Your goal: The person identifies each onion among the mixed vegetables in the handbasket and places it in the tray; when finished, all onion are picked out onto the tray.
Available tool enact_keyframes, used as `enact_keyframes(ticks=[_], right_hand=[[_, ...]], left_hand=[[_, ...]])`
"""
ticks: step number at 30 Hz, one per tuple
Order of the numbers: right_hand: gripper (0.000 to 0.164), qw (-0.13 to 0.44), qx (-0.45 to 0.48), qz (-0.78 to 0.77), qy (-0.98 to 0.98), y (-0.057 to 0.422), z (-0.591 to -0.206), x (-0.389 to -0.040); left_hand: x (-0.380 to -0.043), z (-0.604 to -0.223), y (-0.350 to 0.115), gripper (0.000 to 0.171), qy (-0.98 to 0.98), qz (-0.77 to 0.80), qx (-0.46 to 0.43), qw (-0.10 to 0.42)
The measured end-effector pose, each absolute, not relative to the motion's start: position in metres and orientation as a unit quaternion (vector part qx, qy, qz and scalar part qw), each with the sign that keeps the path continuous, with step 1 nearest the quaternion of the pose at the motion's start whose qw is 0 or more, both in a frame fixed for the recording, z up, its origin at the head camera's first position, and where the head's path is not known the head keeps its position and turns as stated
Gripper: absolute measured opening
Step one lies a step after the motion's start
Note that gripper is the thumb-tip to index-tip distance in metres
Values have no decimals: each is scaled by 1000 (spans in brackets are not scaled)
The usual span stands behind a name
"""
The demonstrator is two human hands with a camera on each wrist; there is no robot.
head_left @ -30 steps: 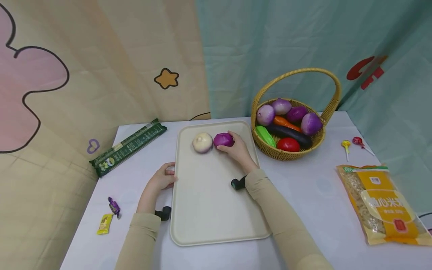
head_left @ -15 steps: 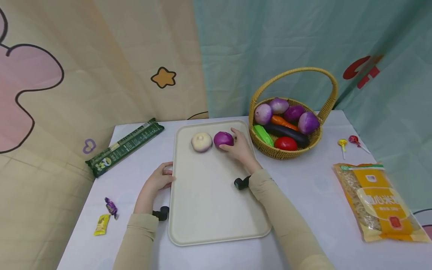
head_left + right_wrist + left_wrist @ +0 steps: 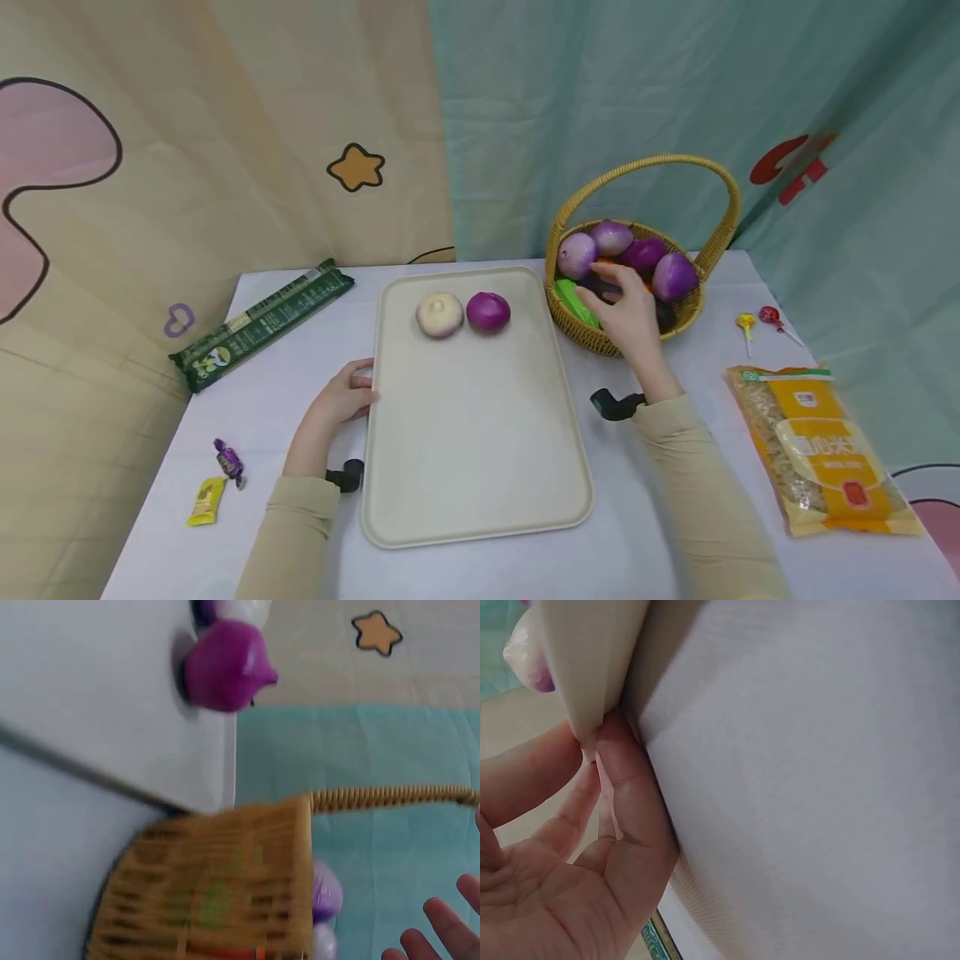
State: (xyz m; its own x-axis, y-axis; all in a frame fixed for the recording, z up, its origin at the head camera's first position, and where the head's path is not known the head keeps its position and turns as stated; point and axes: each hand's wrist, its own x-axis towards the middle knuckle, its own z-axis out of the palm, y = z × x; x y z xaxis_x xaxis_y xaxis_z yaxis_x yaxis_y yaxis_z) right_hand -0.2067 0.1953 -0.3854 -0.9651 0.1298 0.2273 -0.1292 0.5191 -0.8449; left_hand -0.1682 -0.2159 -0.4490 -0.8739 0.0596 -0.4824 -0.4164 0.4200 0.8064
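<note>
My left hand (image 3: 343, 398) pinches the left rim of the cream tray (image 3: 480, 442); the left wrist view has the thumb on top and a finger beneath the edge. Near the tray's far end sit a whitish onion (image 3: 439, 315) and a purple onion (image 3: 488, 313), side by side. My right hand (image 3: 630, 312) is over the front of the wicker basket (image 3: 588, 340), thumb and fingers apart, holding nothing. Inside the basket are several purple onions (image 3: 675, 277), a green pepper (image 3: 576, 302) and a dark eggplant (image 3: 666, 317), partly hidden by the hand.
A long green packet (image 3: 262, 325) lies at the back left. Two wrapped candies, one purple (image 3: 228, 462) and one yellow (image 3: 206, 502), are at the left. On the right lie two lollipops (image 3: 746, 322) and a yellow bag (image 3: 821, 450). The basket's tall handle (image 3: 652, 162) arches above it.
My right hand has let go of the purple onion, leaving it on the tray, and has moved right to above the basket. The left hand has stayed at the tray's rim.
</note>
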Motion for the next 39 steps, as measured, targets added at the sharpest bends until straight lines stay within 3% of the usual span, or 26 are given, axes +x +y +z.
enact_keyframes(ticks=[10, 20, 39], right_hand=[[71, 137, -168, 465, -859, 278, -387, -217], [80, 106, -189, 430, -876, 288, -401, -234], [64, 160, -208, 386, -884, 277, -422, -253]], left_hand=[[-168, -448, -214, 68, 811, 524, -112, 236], [-168, -450, -213, 67, 808, 527, -119, 234], [-168, -451, -211, 66, 815, 517, -134, 222]])
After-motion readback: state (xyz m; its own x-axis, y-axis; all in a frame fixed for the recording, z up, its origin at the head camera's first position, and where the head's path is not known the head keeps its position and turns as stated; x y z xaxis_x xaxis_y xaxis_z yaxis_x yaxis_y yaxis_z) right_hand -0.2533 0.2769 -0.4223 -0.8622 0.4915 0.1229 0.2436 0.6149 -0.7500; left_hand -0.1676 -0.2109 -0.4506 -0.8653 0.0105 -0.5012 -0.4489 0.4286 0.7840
